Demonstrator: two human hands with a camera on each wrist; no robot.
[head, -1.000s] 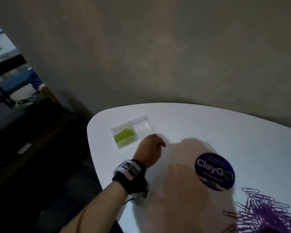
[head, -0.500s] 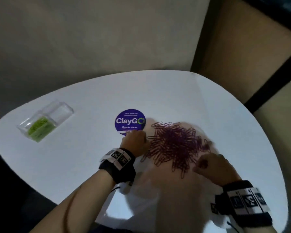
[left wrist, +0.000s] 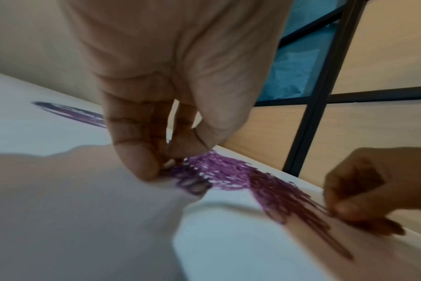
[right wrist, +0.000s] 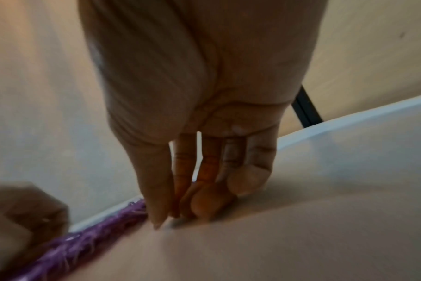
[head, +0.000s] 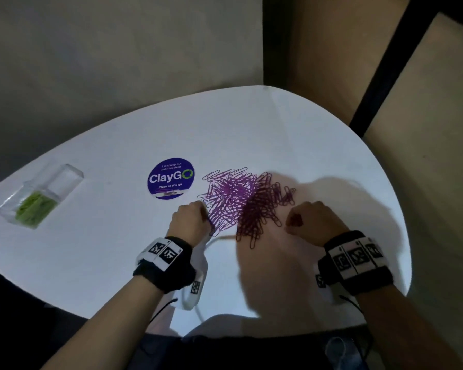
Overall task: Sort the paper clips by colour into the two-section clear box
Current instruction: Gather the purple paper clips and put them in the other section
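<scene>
Lying tangled in a flat heap, purple paper clips (head: pixel 241 201) sit between left hand (head: pixel 189 220), fingers pinching some, and right hand (head: pixel 312 222), fingertips pressed together.

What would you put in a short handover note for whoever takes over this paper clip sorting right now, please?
Left hand: fingertips pinched at the near-left edge of the purple clips; a held clip is not clear. Right hand: curled, fingertips on the table by the pile's right edge; grip unclear. Clear box sits far left; green clips fill its near section, far section looks empty. Left to do: move all purple clips into it.
</scene>
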